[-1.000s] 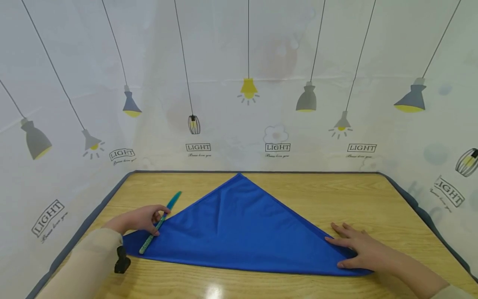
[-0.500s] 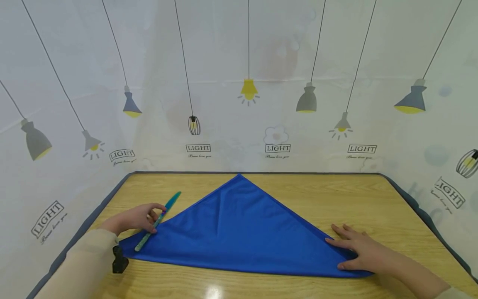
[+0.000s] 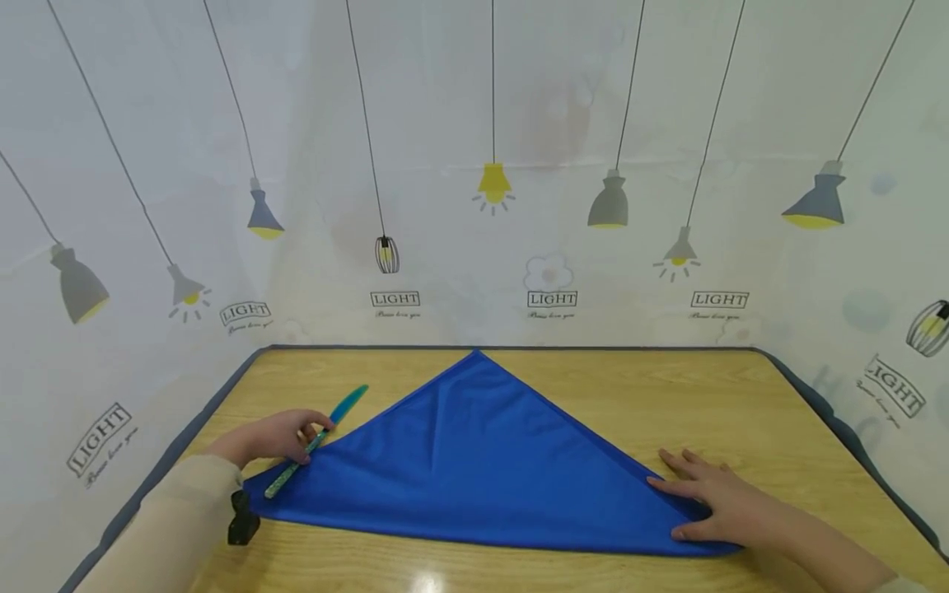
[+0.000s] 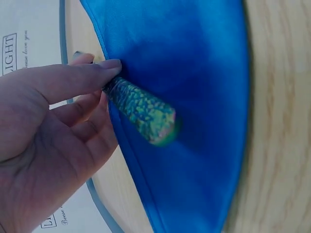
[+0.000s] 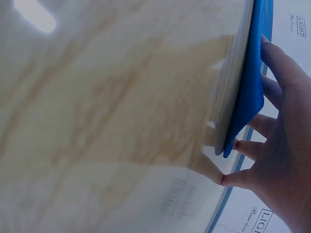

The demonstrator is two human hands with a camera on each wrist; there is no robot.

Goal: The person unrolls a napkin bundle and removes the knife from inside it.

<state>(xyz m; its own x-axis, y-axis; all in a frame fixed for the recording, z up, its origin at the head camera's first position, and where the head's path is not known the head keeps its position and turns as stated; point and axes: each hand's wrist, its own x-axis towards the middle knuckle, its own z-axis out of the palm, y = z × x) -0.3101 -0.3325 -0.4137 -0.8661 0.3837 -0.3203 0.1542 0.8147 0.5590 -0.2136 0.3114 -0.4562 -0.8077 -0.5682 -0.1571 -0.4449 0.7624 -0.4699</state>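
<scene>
A blue cloth [image 3: 474, 461], folded into a triangle, lies on the wooden table with its point toward the back wall. Over its left corner my left hand [image 3: 285, 434] pinches a table knife [image 3: 280, 480] between thumb and fingers. The knife has a teal blade slanting away to the back right and a speckled green handle [image 4: 143, 111] whose end is toward me. At the cloth's right corner rests my right hand [image 3: 715, 498], fingers spread, thumb and index finger on the fabric. In the right wrist view the cloth's edge [image 5: 252, 97] runs beside those fingers.
The wooden table [image 3: 667, 379] ends at a dark border along the foot of a white wall sheet [image 3: 445, 107] printed with hanging lamps. A black strap mount [image 3: 242, 519] sits on my left wrist below the cream sleeve [image 3: 166, 527].
The knife has turned slightly in my left hand, its handle end shifting a little left toward the cloth's corner. My right hand stays in place on the cloth.
</scene>
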